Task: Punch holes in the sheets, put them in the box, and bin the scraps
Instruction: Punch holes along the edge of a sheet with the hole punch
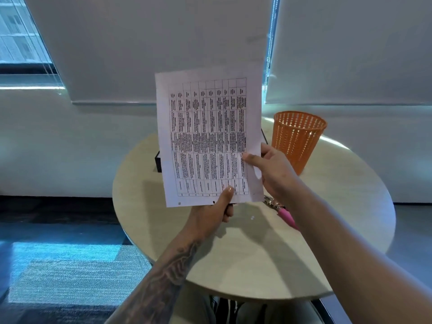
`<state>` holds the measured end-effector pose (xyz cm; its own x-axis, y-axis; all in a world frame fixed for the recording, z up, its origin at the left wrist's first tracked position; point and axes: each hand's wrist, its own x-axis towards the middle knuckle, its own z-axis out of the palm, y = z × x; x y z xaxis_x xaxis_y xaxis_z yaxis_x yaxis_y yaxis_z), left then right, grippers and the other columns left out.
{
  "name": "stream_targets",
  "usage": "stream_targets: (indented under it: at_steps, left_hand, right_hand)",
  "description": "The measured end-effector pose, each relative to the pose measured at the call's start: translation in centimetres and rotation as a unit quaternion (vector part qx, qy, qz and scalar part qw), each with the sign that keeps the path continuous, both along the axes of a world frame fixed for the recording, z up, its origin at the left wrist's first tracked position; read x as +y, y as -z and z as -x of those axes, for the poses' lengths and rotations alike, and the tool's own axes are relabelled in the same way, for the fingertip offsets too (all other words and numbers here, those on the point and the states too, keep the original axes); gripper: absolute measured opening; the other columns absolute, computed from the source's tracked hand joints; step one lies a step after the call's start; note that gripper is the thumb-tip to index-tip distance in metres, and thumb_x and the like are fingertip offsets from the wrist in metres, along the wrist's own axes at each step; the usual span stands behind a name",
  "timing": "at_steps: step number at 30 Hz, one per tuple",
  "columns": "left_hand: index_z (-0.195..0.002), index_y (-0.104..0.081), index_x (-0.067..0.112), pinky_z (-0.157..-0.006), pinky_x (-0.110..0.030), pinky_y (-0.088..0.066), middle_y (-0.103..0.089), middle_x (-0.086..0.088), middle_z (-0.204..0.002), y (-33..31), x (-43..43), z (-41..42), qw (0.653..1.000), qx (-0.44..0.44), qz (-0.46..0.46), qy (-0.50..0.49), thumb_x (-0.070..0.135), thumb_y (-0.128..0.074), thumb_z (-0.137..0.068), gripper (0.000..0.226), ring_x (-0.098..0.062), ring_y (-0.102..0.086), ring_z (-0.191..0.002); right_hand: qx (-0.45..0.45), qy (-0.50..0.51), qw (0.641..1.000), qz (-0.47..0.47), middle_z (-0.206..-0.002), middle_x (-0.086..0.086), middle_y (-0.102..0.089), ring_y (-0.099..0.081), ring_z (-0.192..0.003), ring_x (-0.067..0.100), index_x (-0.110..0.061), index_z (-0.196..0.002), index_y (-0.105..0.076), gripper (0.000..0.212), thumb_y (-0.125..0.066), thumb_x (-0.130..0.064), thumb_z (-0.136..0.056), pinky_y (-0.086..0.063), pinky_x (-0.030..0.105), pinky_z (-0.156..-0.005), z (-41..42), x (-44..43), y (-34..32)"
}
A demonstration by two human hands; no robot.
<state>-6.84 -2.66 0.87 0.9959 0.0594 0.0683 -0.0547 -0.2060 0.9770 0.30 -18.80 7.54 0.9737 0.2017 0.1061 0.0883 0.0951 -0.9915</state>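
Note:
I hold a printed sheet (pixel 207 136) with a table of text upright above the round table (pixel 327 206). Two punched holes show along its bottom edge. My left hand (pixel 215 210) grips the bottom edge, thumb on the front. My right hand (pixel 273 167) pinches the lower right edge. Behind the sheet, mostly hidden, stands a black box (pixel 158 162). An orange mesh bin (pixel 298 139) stands on the table to the right. The pink-handled hole punch (pixel 284 212) lies under my right forearm. Small white paper scraps (pixel 252 217) lie on the tabletop near my left hand.
The beige round table sits against a white wall with roller blinds. Dark floor and a patterned carpet (pixel 70 277) lie to the left. The table's near edge is just in front of my lap.

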Motion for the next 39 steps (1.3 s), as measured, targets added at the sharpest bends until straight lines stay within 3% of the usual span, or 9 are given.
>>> stream_targets:
  at_steps: [3, 7, 13, 17, 20, 24, 27, 32, 39]
  left_hand:
    - [-0.076, -0.065, 0.0, -0.05, -0.015, -0.046, -0.062, 0.0, -0.061, 0.2, -0.2, 0.1, 1.0, -0.004, -0.008, -0.014, 0.049, -0.052, -0.098, 0.055, -0.011, -0.056, -0.054]
    - [-0.077, -0.06, 0.009, -0.044, -0.025, -0.039, -0.056, 0.0, -0.061, 0.7, -0.5, 0.3, 0.993, 0.016, 0.1, -0.064, 0.047, -0.059, -0.095, 0.042, -0.012, -0.046, -0.052]
    - [-0.081, -0.058, 0.01, -0.044, -0.027, -0.038, -0.056, -0.001, -0.063, 1.6, 0.1, -0.6, 0.99, 0.0, 0.108, -0.096, 0.045, -0.059, -0.096, 0.038, -0.013, -0.046, -0.052]
    - [-0.086, -0.06, 0.009, -0.045, -0.027, -0.042, -0.058, -0.004, -0.068, 2.0, 0.5, -0.9, 0.99, -0.003, 0.095, -0.101, 0.047, -0.058, -0.096, 0.04, -0.013, -0.049, -0.053]
    - [-0.083, -0.06, 0.011, -0.046, -0.027, -0.043, -0.059, -0.002, -0.068, 1.9, 0.6, -1.0, 0.991, -0.001, 0.079, -0.11, 0.049, -0.056, -0.096, 0.041, -0.013, -0.05, -0.054]
    - [-0.07, -0.061, 0.024, -0.049, -0.031, -0.042, -0.059, 0.001, -0.065, 1.8, 0.9, -1.3, 0.987, -0.005, 0.09, -0.133, 0.05, -0.056, -0.096, 0.037, -0.015, -0.051, -0.056]
    - [-0.07, -0.06, 0.027, -0.047, -0.029, -0.04, -0.059, 0.002, -0.064, 1.0, 0.8, -1.5, 0.981, -0.011, 0.107, -0.159, 0.049, -0.056, -0.096, 0.035, -0.014, -0.051, -0.056]
    - [-0.072, -0.059, 0.021, -0.052, -0.034, -0.046, -0.058, 0.001, -0.061, -0.3, 0.9, -1.9, 0.982, -0.056, 0.068, -0.167, 0.046, -0.052, -0.099, 0.038, -0.015, -0.053, -0.056]
    - [-0.076, -0.062, 0.014, -0.059, -0.037, -0.047, -0.059, 0.003, -0.059, -1.0, 0.9, -2.3, 0.979, -0.082, 0.064, -0.177, 0.043, -0.052, -0.099, 0.038, -0.016, -0.054, -0.056]
  right_hand:
    - [-0.021, 0.017, 0.998, 0.063, -0.109, 0.003, -0.078, -0.073, -0.105, 0.023, -0.019, -0.111, -0.071, 0.016, -0.06, -0.013, -0.1, -0.057, 0.048, -0.095, 0.0, -0.4, 0.5]
    - [-0.048, 0.067, 0.967, 0.242, -0.112, 0.0, -0.072, -0.067, -0.109, 0.022, -0.017, -0.121, -0.065, 0.028, -0.057, -0.035, -0.102, -0.056, 0.037, -0.088, -0.2, -2.1, 1.6]
    - [0.005, 0.067, 0.767, 0.638, -0.139, 0.005, -0.054, -0.052, -0.126, 0.027, -0.021, -0.138, -0.055, 0.072, -0.057, -0.07, -0.085, -0.048, 0.043, -0.097, 0.2, -7.0, 5.6]
    - [0.022, 0.048, 0.722, 0.69, -0.12, 0.004, -0.055, -0.052, -0.112, 0.026, -0.025, -0.116, -0.062, 0.05, -0.061, -0.061, -0.082, -0.05, 0.04, -0.089, 1.2, -8.1, 6.2]
    - [-0.003, 0.086, 0.749, 0.657, -0.1, 0.001, -0.061, -0.058, -0.091, 0.022, -0.027, -0.095, -0.065, 0.031, -0.063, -0.055, -0.082, -0.054, 0.037, -0.076, 1.5, -8.2, 6.1]
    - [0.025, 0.076, 0.907, 0.413, -0.083, 0.004, -0.073, -0.064, -0.066, 0.017, -0.023, -0.095, -0.07, 0.022, -0.066, -0.045, -0.092, -0.052, 0.032, -0.065, 2.1, -6.7, 5.3]
    - [0.12, 0.003, 0.968, 0.219, -0.099, 0.017, -0.077, -0.07, -0.077, 0.025, -0.006, -0.106, -0.069, 0.034, -0.046, -0.031, -0.102, -0.05, 0.039, -0.072, 3.0, -4.8, 4.4]
    - [0.238, -0.104, 0.965, 0.018, -0.092, 0.025, -0.069, -0.065, -0.076, 0.033, 0.004, -0.11, -0.064, 0.05, -0.033, -0.035, -0.102, -0.053, 0.041, -0.068, 4.1, -3.2, 4.0]
    - [0.244, -0.145, 0.959, -0.003, -0.09, 0.024, -0.066, -0.064, -0.072, 0.03, 0.007, -0.11, -0.065, 0.057, -0.033, -0.038, -0.101, -0.053, 0.042, -0.067, 4.4, -2.2, 4.8]
